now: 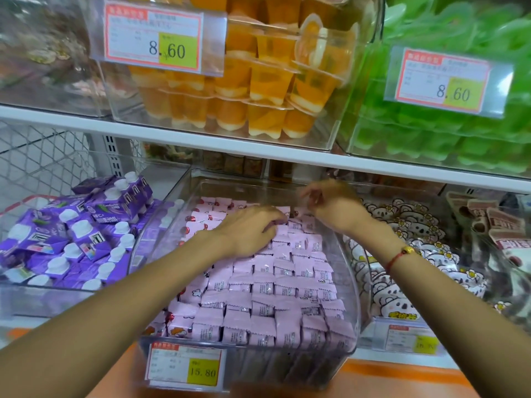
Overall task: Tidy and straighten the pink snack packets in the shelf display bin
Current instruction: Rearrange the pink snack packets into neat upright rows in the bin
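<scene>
Nearest the head camera, the front wall of the clear display bin (352, 282) carries a price tag (185, 366) reading 15.80, and both bare forearms reach over it from below. The pink snack packets (275, 285) fill this bin in overlapping rows, mostly showing their printed backs, with a column along the left wall showing red-and-white fronts. The left hand (248, 235) lies palm down on the packets toward the back of the bin, fingers stretched forward and only slightly bent, pressing on the wrappers rather than gripping any. Just to its right and a little farther back, the right hand (330, 206) is raised at the bin's rear edge, blurred, with fingers curled toward the thumb; whether it pinches a packet cannot be told. A red cord bracelet (399, 257) with a gold bead circles the right wrist. To the left of the left hand, a neighbouring bin holds purple drink cartons (71, 239) with white caps, lying jumbled. To the right of the right hand, another bin holds white packets printed with koala faces (402, 254). Above both hands, past the white shelf edge (201, 140), a clear bin of orange jelly cups (258, 90) bears an 8.60 tag, and beside it sits a bin of green jelly cups (445, 139).
</scene>
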The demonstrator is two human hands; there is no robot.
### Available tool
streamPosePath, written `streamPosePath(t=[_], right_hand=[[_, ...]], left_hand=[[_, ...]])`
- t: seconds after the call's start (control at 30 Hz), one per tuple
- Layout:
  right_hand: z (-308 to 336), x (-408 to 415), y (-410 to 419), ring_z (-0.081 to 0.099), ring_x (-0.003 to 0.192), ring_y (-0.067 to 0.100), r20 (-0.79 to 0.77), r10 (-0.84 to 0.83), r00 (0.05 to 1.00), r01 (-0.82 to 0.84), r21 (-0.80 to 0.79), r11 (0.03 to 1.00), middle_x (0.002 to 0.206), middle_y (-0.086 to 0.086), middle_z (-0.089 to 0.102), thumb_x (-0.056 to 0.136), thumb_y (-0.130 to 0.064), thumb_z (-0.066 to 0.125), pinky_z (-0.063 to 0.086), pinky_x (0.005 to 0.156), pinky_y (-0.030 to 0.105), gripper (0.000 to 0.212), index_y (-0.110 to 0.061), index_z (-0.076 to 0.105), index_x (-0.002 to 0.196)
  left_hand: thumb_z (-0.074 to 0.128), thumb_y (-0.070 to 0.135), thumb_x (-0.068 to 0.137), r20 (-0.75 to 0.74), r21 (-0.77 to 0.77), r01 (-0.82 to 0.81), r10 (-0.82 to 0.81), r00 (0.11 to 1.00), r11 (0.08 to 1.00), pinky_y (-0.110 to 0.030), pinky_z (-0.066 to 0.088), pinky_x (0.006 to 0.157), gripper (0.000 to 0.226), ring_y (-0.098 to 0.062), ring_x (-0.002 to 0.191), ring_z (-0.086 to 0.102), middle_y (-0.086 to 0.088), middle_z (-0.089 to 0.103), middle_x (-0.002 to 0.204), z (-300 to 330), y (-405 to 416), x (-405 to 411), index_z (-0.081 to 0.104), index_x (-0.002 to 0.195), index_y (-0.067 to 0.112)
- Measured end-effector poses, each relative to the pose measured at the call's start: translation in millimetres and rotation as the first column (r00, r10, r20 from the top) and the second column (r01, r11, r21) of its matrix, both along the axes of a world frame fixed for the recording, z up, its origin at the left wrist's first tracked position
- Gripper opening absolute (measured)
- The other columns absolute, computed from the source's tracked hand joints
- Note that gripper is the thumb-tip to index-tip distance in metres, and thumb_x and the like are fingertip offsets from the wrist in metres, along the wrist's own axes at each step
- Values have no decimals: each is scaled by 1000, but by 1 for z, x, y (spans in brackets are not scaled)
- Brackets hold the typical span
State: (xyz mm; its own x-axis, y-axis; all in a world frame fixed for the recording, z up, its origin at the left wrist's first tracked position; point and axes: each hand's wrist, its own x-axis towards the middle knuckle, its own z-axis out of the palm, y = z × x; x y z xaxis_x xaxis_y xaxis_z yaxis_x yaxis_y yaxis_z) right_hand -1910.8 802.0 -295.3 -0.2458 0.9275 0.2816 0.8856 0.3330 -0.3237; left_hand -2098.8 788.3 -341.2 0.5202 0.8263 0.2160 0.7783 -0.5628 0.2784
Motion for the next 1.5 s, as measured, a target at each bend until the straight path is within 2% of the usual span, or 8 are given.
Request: streamPosePath(t=[0.13, 0.5, 0.83, 0.97, 1.07, 1.2, 1.4, 1.5], right_hand=[[-5, 3, -3, 54, 76, 8, 104, -5, 995, 8, -29, 1000, 103, -1, 67, 87, -20, 64, 37, 61, 16, 14, -21, 70, 100], [-12, -16, 11, 60, 96, 17, 368, -29, 929, 74, -109, 991, 111, -6, 68, 85, -35, 67, 50, 89, 29, 18, -27, 73, 100], [-20, -5, 8, 64, 83, 22, -135, -1, 991, -3, -26, 1000, 93, 4, 69, 89, -18, 62, 55, 77, 37, 11, -11, 70, 87], [-15, -6, -2, 60, 80, 16, -589, -26, 808, 139, 147, 979, 95, 5, 66, 92, -14, 59, 49, 74, 23, 9, -8, 64, 93], [-14, -5, -17, 59, 76, 8, -761, -9, 649, 276, 225, 934, 94, 6, 65, 93, -17, 59, 43, 66, 7, 15, -4, 63, 99], [-10, 3, -38, 59, 78, 12, -885, -47, 463, 377, 149, 914, 87, 3, 65, 94, -18, 56, 49, 76, 23, 7, -13, 60, 93], [-1, -5, -56, 65, 60, 8, -953, -165, 253, 86, -148, 985, 84, 9, 66, 94, -10, 54, 53, 56, 13, 8, -8, 61, 93], [5, -4, -60, 60, 46, 5, -941, -222, 256, -11, -233, 972, 65, 4, 65, 95, -15, 53, 50, 47, 13, 15, -4, 63, 99]], left_hand=[[27, 34, 102, -176, -17, 14, -16, 984, 1000, -40, 31, 109, 42, -22, 137, 33, 1, 35, 152, -6, 2, 4, 40, 142, 29], [22, 45, 101, -203, -72, 15, -29, 979, 997, -38, 33, 103, 44, -22, 135, 36, 3, 35, 151, -4, 6, 1, 38, 141, 40], [22, 45, 100, -260, -94, 14, -38, 965, 995, -39, 31, 103, 44, -21, 135, 33, 6, 37, 150, -2, 10, 4, 39, 140, 39], [22, 46, 101, -236, -103, -2, -23, 971, 995, -40, 28, 106, 44, -21, 137, 30, 4, 32, 153, -6, 8, 2, 37, 141, 41], [32, 41, 101, -95, -160, -20, 5, 995, 987, -36, 32, 103, 40, -22, 131, 38, 2, 39, 149, -7, 3, 1, 43, 139, 36], [62, 22, 90, 458, -242, -70, 178, 871, 968, -33, 46, 95, 46, -20, 112, 55, -3, 52, 133, 4, -5, -1, 45, 133, 21], [75, 23, 80, 514, 3, 55, -49, 857, 998, -33, 49, 94, 62, -11, 115, 54, 4, 56, 131, 21, -28, 1, 46, 135, 26], [70, 24, 84, 654, -252, 97, 95, 751, 963, -23, 52, 85, 45, -7, 101, 63, 2, 66, 120, 25, -28, -4, 58, 127, 19]])
